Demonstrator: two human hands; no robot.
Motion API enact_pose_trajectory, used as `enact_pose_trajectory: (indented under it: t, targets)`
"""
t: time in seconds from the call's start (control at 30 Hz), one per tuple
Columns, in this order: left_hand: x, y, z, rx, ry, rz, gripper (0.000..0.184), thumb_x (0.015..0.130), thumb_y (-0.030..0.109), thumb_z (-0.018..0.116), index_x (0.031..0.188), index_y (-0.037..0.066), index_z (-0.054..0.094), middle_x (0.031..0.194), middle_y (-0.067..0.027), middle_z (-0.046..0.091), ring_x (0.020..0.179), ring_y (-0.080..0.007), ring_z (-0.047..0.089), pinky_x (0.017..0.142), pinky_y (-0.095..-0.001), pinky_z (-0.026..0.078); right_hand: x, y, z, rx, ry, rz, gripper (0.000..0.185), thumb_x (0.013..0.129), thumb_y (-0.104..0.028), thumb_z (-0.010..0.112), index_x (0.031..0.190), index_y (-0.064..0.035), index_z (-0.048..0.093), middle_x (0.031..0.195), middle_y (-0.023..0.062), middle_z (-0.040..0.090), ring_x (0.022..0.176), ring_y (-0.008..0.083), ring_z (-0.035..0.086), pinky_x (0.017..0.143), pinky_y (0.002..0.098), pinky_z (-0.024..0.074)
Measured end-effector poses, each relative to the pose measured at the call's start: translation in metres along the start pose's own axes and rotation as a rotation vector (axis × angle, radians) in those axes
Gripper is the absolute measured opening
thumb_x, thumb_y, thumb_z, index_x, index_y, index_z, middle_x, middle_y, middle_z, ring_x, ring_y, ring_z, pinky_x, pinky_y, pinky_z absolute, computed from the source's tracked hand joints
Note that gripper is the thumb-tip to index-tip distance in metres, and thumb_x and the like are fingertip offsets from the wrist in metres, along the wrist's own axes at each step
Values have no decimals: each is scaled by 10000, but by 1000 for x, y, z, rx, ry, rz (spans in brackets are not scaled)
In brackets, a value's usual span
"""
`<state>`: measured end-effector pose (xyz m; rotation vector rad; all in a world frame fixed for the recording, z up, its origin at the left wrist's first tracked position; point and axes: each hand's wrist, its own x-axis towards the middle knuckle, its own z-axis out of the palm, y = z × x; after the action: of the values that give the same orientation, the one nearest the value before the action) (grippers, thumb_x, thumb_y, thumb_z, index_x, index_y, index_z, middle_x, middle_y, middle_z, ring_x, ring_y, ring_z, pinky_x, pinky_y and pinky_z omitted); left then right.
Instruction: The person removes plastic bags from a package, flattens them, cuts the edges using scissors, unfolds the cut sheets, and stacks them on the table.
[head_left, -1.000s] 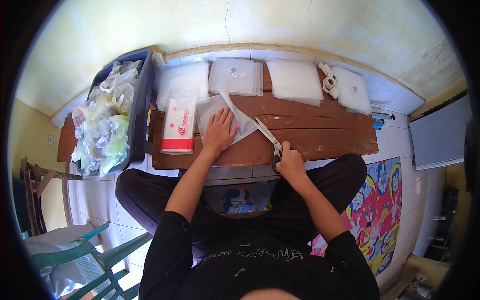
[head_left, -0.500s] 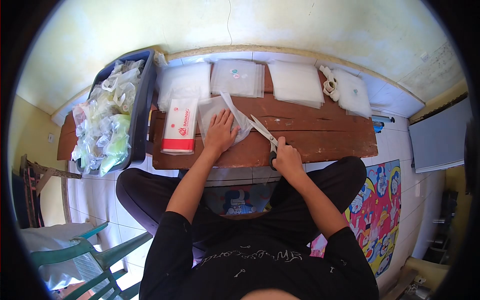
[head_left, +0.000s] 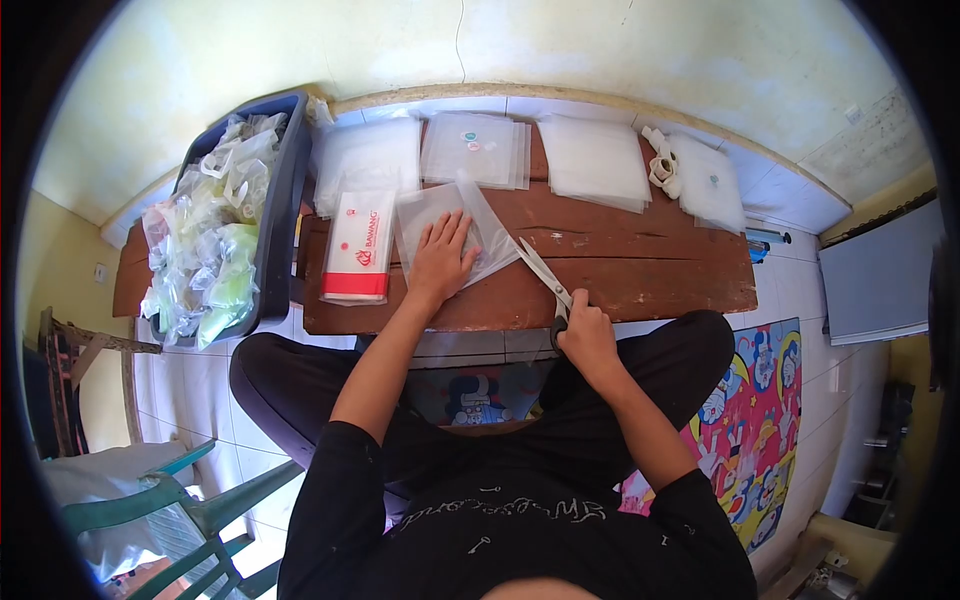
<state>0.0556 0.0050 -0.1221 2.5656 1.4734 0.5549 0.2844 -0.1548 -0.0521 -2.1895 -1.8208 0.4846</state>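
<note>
My left hand (head_left: pixel 442 258) lies flat with fingers spread on a clear plastic bag (head_left: pixel 482 215) on the brown wooden table (head_left: pixel 660 285). In my right hand (head_left: pixel 588 338) are the black handles of a pair of scissors (head_left: pixel 546 272), whose blades point up and left toward the bag's right edge. The blades look nearly closed. Left of my left hand lies a white and red packet (head_left: pixel 358 248) with "BAWANG" printed on it.
Stacks of clear plastic sheets (head_left: pixel 368 158) line the table's far side, beside a whitish coiled strap (head_left: pixel 661 163). A dark bin (head_left: pixel 287 190) of plastic bags stands at the left. A green chair (head_left: pixel 205 515) is lower left, a colourful mat (head_left: pixel 765 430) lower right.
The scissors first moved up and left, then back right and down, away from the bag. The bag's raised right flap now lies flatter. My left hand has stayed on the bag.
</note>
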Motion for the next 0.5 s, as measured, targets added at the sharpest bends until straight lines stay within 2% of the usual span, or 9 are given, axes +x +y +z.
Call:
enact_pose_trajectory:
  t: [0.07,0.37,0.5]
  targets:
    - [0,0,0,-1,-1,-4,588,966,410,478,1445,77,410,1527,-111,368,1430,-268,301,1177,-442,205,-8,-3,-5,-47,-38,8,375,719,-18,646,989,23,390,765,314,631,762,496,642,711,549,530]
    - [1,1,0,-9,-10,-12,587,973,412,464,1457,87,396,1533,-111,359,1433,-269,297,1179,-441,201,-25,2,10,1,-12,11,445,703,-33,627,1067,13,376,750,302,615,746,501,617,682,559,500]
    - [1,2,-2,-22,-40,-28,624,965,449,468,1466,88,381,1542,-110,344,1442,-267,279,1185,-438,182,-17,-8,12,8,-22,1,390,734,-65,625,1011,25,364,795,301,624,749,497,639,691,540,532]
